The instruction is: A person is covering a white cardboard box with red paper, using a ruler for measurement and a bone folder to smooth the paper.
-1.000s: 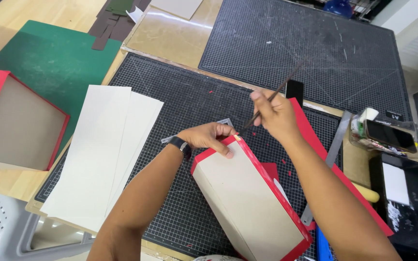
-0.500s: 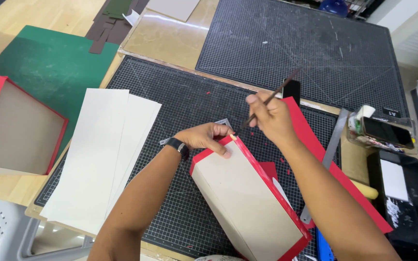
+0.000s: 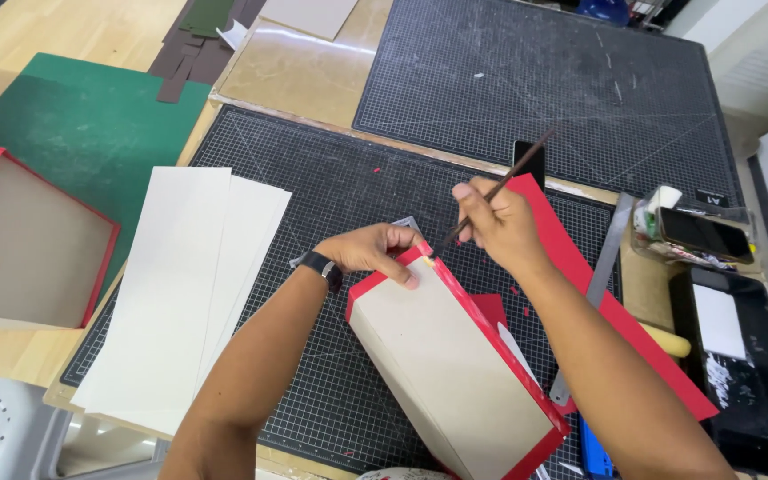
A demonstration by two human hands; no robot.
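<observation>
On the near cutting mat point(image 3: 331, 204), a tall grey-board box point(image 3: 455, 364) with red edging lies tilted, its far end raised toward the hands. The left hand point(image 3: 371, 251) clasps that far end, fingers curled over the red rim and thumb pressed on the side wall. A black watch point(image 3: 322, 267) sits on the left wrist. Just beyond, the right hand point(image 3: 500, 222) pinches a thin dark brush point(image 3: 500, 187) between thumb and fingers; the handle slants up and away, and the tip points down at the box's corner, though whether it touches I cannot tell. Red paper point(image 3: 597, 293) lies under the right forearm, with a metal ruler point(image 3: 602, 267) beside it. Left of the box, long white sheets point(image 3: 180, 284) overlap on the mat. Farther left stands a second red-edged box point(image 3: 24, 249), open side up, beside a green sheet point(image 3: 82, 116). At the right edge sits a black tray point(image 3: 740, 373), and a second mat point(image 3: 544, 80) lies at the far side.
</observation>
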